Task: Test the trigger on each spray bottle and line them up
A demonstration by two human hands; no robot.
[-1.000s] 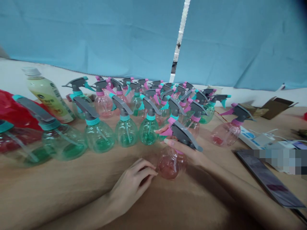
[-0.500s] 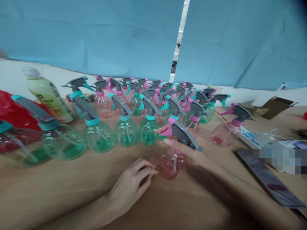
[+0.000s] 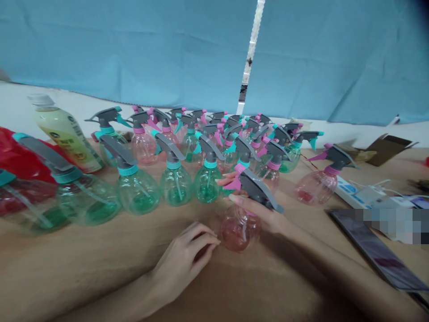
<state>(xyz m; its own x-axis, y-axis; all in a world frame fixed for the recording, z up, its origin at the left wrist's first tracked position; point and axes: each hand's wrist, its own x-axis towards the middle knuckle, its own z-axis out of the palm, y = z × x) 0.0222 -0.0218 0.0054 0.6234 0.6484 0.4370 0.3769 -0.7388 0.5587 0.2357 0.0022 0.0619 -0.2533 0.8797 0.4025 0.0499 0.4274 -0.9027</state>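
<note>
My right hand is wrapped round the neck of a clear pink spray bottle, which stands upright on the table. The bottle has a grey head with a pink trigger and nozzle pointing left; some of my right fingers are hidden behind it. My left hand rests low on the table to the left of this bottle. Its fingers are curled with the tips together at the bottle's lower side, and I see nothing in them. Behind stands a row of green spray bottles with turquoise collars, the nearest being a green bottle.
Many more pink and green spray bottles crowd the back. A pink spray bottle stands apart at right. Farther right are a phone, a power strip and an open cardboard box. A drink bottle stands at left beside red plastic.
</note>
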